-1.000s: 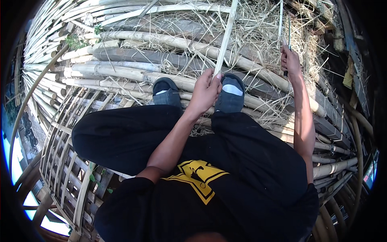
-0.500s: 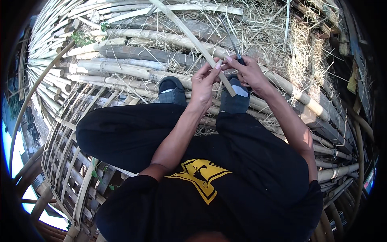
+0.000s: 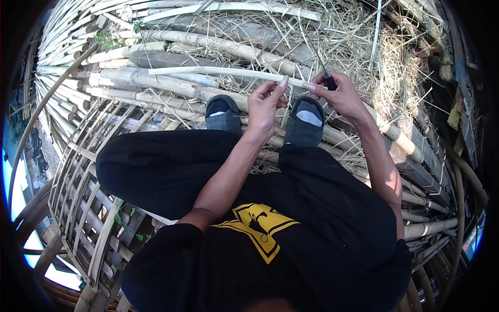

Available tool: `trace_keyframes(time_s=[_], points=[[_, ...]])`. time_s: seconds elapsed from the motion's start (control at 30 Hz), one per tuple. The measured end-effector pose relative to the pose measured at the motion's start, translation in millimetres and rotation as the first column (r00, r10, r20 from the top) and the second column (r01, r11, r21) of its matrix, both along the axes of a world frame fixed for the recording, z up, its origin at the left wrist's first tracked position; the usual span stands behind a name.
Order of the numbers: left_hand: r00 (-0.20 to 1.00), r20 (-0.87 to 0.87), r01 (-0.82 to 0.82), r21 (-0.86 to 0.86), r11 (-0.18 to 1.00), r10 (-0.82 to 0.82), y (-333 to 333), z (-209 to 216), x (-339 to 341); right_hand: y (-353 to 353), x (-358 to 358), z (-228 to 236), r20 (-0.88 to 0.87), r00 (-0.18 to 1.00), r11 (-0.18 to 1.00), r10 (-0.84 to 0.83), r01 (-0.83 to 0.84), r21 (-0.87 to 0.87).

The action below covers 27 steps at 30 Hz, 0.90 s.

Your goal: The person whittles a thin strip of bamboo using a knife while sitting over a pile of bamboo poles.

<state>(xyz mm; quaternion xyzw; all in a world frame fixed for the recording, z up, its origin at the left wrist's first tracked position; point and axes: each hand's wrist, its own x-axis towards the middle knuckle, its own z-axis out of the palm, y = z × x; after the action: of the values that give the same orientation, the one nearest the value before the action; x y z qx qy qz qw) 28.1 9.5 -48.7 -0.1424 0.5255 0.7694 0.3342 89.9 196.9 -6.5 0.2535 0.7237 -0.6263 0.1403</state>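
A thin pale bamboo strip [image 3: 218, 71] stretches out to the left, nearly level, above my feet. My left hand [image 3: 263, 106] pinches it between thumb and fingers close to its right end. Against that end rests the thumb of my right hand [image 3: 342, 98]. The same right hand is closed on a knife [image 3: 329, 81] with a dark handle, its narrow blade pointing away and slightly left over the straw. The blade stands apart from the strip. My right fingers partly hide the strip's tip.
My feet in dark slippers [image 3: 304, 125] stand on bamboo poles [image 3: 228, 49] laid side by side. Loose straw and shavings [image 3: 358, 57] lie ahead and to the right. A woven bamboo lattice [image 3: 86, 208] stands at my left, with a curved pole [image 3: 44, 106] beyond it.
The bamboo strip has swung from a steep slant to nearly level, its far end now out to the left. My right hand has moved slightly right, still holding the knife.
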Motion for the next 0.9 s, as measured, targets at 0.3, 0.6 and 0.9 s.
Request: trace_keyframes(time_s=[0.3, 0.6, 0.9], points=[[0.349, -0.684, -0.217, -0.724, 0.655, -0.641, -9, 32, -21, 75, 10, 43, -0.088, 0.996, 0.959, -0.030, 0.053, 0.278], [0.284, -0.542, -0.154, -0.840, 0.521, -0.791, -11, 29, -20, 129, 37, 56, -0.230, 0.930, 0.958, -0.288, 0.277, -0.079], [0.511, -0.449, 0.309, -0.700, 0.644, -0.733, -6, 17, -16, 97, 17, 14, -0.395, 0.742, 0.668, -0.542, 0.665, 0.333]])
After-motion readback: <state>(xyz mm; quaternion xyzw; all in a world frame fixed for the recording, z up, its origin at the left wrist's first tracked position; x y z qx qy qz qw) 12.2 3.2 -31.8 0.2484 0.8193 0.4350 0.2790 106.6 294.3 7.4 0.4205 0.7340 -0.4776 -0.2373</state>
